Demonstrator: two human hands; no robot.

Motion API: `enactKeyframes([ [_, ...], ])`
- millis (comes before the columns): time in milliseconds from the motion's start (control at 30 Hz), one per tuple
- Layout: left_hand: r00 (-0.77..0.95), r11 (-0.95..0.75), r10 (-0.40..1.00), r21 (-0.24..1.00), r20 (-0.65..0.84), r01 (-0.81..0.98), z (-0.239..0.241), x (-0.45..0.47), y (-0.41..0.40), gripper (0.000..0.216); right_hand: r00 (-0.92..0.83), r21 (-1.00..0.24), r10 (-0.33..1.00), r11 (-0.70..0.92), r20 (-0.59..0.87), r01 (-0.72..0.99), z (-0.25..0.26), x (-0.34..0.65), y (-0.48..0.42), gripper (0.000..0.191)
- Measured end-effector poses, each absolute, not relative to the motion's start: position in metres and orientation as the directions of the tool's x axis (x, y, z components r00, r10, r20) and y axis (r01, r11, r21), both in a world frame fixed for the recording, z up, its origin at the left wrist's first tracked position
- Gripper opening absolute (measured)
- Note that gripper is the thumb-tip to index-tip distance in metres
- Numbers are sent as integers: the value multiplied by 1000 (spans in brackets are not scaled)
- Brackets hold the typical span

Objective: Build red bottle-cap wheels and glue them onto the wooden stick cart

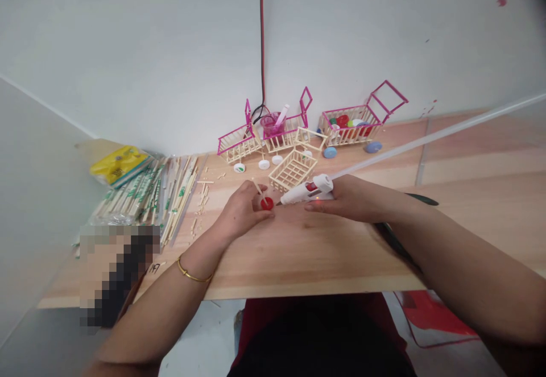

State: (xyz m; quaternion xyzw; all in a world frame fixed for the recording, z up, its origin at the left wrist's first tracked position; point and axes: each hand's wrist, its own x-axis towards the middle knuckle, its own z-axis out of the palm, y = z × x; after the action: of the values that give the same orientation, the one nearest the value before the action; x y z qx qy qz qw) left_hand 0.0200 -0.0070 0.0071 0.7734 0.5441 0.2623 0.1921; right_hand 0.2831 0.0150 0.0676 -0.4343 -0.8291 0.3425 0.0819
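Glue gun [300, 192] smooth plastic; tabletop [307, 260] grained wood.

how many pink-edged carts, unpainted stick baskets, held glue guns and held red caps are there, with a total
Pink-edged carts: 3
Unpainted stick basket: 1
Glue gun in the right hand: 1
Red cap in the left hand: 1
Total: 6

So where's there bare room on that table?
The table has a bare patch between the left forearm and right forearm, toward its near edge. At far right, more lies between the pale strip and right forearm. Crowded: the back, with miniature carts; the left, with wrapped sticks and wood scraps; the middle, with red cap and glue gun.
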Motion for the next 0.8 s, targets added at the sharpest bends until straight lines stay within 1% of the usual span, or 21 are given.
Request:
enactKeyframes([
  [100, 294, -341, 940, 536, 174, 773, 5, 18, -6, 46, -622, -664, 769, 388, -148, 639, 73, 284, 14, 38],
  [200, 333, -368, 929, 521, 165, 770, 5, 18, -5, 28, -620, -698, 772, 370, -136, 613, 79, 285, 11, 37],
  [300, 333, -361, 930, 545, 153, 757, 8, 20, -6, 15, -618, -708, 774, 360, -137, 607, 81, 285, 10, 38],
  [467, 321, -331, 940, 553, 118, 765, 14, 18, -8, 11, -583, -664, 787, 329, -199, 671, 79, 287, 12, 45],
  [633, 313, -308, 946, 547, 87, 778, 16, 15, -8, 14, -622, -716, 764, 337, -171, 611, 80, 287, 12, 42],
  [800, 356, -352, 929, 552, 104, 756, 14, 13, -7, 16, -617, -711, 768, 335, -174, 618, 80, 287, 11, 43],
])
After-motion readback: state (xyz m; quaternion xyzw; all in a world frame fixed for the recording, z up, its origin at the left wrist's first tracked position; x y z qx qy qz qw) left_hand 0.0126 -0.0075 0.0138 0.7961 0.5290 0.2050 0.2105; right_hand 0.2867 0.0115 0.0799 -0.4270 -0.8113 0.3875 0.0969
